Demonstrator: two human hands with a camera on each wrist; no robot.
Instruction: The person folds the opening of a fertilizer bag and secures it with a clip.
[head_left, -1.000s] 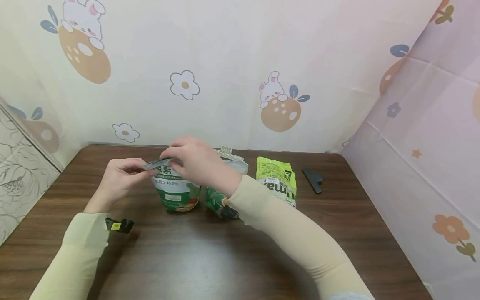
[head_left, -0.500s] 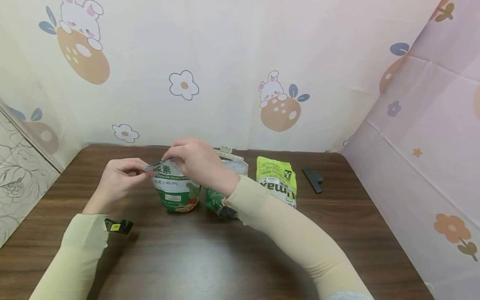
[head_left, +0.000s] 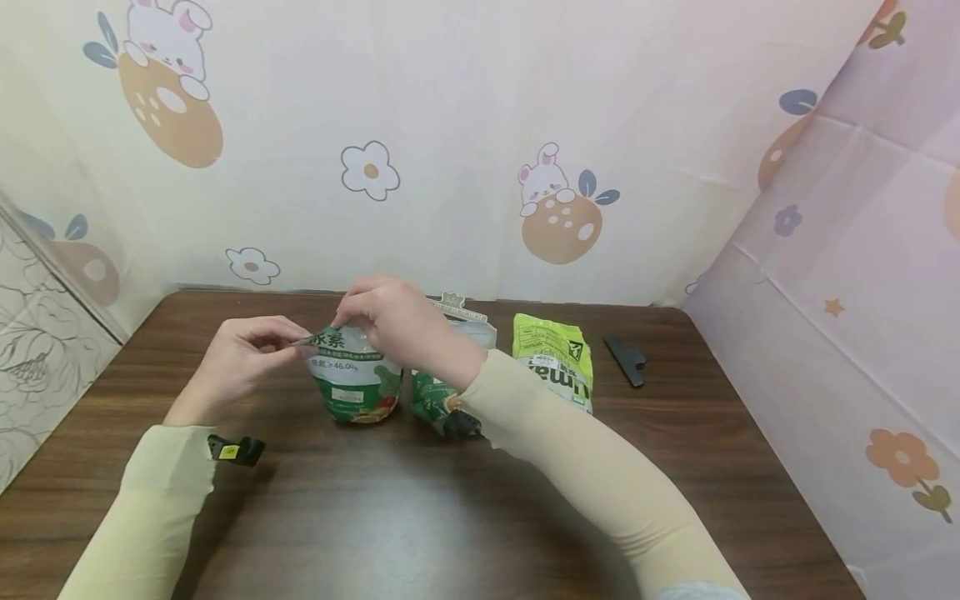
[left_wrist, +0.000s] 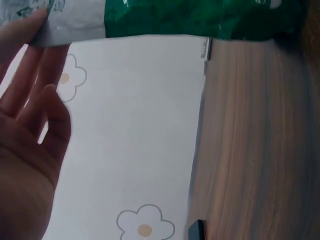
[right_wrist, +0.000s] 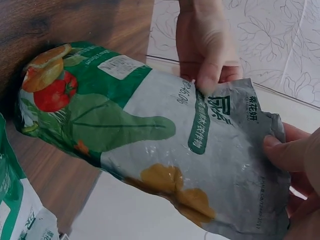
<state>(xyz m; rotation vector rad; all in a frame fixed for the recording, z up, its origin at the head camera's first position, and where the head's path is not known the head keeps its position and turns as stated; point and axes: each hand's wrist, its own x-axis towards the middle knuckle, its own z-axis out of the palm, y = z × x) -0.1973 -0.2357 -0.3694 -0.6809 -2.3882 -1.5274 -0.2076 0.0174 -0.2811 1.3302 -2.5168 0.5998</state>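
A green and silver-white plastic bag with printed vegetables stands at the left-middle of the table. My left hand pinches the left side of its top between thumb and fingers. My right hand pinches the top edge farther right, so the upper part is drawn out between both hands. In the right wrist view the silver top of the bag looks creased, with a notched corner. The left wrist view shows the left thumb pressed on the silver part. The right forearm covers part of a second green bag.
A pale, ruler-marked clip sits on top of the second green bag. Right of it lies a yellow-green bag, then a dark clip. The brown wooden table meets a patterned cloth wall behind.
My right hand has shifted slightly right along the bag's top. The grey flap between the hands has turned to a thin edge. My left hand keeps its hold nearly in place.
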